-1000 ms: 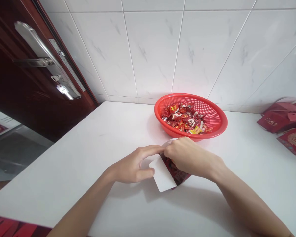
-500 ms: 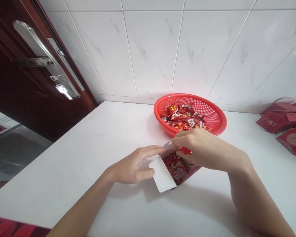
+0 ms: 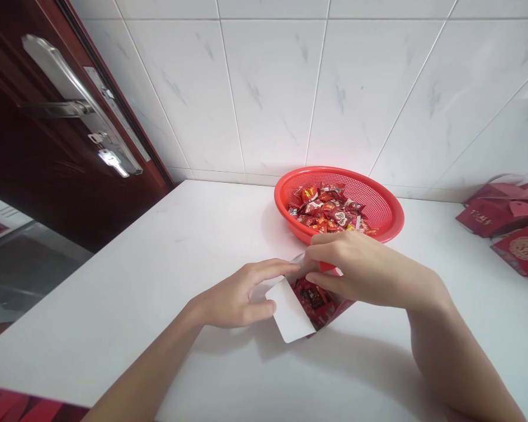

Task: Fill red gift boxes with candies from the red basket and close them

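Observation:
A small red box (image 3: 339, 312) with a white inner flap (image 3: 290, 310) stands open on the white table, wrapped candies (image 3: 312, 298) inside it. My left hand (image 3: 246, 293) holds the box at its left side, thumb against the white flap and fingers along the far edge. Over the box's opening is my right hand (image 3: 345, 264), its thumb and fingertips apart with nothing seen between them. Just behind, a red mesh basket (image 3: 385, 214) contains many red-wrapped candies (image 3: 328, 211); my right hand hides part of its near rim.
Several folded red boxes (image 3: 488, 217) lie at the right by the tiled wall. A dark red door (image 3: 39, 146) with a metal handle and keys is at the left. Red items (image 3: 22, 407) show below the table's front left edge.
The fingers of my right hand have spread apart over the box. A dark-wrapped candy now shows on top inside the box. My left hand has kept its place.

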A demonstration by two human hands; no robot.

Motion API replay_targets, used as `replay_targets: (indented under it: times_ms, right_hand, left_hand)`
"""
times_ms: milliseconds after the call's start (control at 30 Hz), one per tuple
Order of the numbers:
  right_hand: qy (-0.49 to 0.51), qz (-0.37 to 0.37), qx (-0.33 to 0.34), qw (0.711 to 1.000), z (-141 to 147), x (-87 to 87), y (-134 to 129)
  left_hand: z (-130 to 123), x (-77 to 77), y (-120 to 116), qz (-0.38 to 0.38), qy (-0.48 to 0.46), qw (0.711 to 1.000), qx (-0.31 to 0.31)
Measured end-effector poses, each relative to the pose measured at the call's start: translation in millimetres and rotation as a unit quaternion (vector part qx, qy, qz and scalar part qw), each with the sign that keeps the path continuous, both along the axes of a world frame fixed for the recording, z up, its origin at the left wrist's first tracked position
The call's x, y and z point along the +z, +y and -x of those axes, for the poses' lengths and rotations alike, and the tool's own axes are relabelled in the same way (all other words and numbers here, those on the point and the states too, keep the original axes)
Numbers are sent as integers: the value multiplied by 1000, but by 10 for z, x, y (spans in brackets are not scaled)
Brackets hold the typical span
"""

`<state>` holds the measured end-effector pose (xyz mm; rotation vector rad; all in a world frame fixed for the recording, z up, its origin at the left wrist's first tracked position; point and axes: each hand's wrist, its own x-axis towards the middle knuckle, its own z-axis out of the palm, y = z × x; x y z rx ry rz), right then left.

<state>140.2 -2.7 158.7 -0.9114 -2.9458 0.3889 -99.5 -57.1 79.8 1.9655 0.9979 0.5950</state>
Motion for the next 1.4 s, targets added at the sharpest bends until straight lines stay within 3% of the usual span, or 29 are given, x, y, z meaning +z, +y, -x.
replay_targets:
  times_ms: [233, 333, 467, 733, 967, 1233, 1400]
  right_hand:
    - [126, 202, 49, 970, -44, 70, 67]
    - [153, 284, 32, 946, -32, 59, 123]
    - [186, 328, -32, 926, -19, 27, 179]
    - [174, 320, 13, 931, -6, -22, 243]
    - [223, 296, -12, 929, 15, 6, 187]
    - [115, 197, -19, 973, 54, -1, 86]
    - [48, 198, -24, 979, 49, -51, 65]
  left_hand:
    - [6, -13, 5, -24, -11, 1000, -10]
    - [5, -13, 13, -30, -12, 999, -15]
    - [-14, 11, 9, -35, -27, 999, -24]
    - [2, 9, -16, -16, 7, 1000, 14]
    - [-7, 14, 6, -28, -10, 999, -19]
    - [-9, 16, -1, -32, 6, 999, -6]
    - [9, 5, -4, -17, 23, 1000, 10]
